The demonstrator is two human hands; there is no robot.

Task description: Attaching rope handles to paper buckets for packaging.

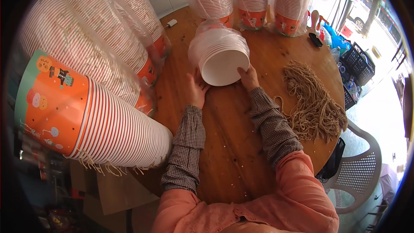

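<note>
A short stack of white-lined paper buckets (pixel 221 67) lies tilted on the round wooden table, its open mouth facing me. Clear plastic wrap (pixel 199 48) bunches round its far end. My right hand (pixel 249 78) grips the rim on the right, thumb at the mouth's edge and the other fingers behind. At the lower left of the rim, my left hand (pixel 198 89) cups the stack, its thumb apart and its fingertips partly hidden beneath. A long stack of orange and green printed buckets (pixel 125 121) leans at the left, with string ends hanging from its rims.
Bagged bucket stacks (pixel 82 47) crowd the left side; more bagged stacks (pixel 250 0) stand along the back. A heap of tan strings (pixel 312 103) lies on the table's right (pixel 228 155). Beyond it are a grey plastic chair (pixel 360 168) and black crates (pixel 359 64).
</note>
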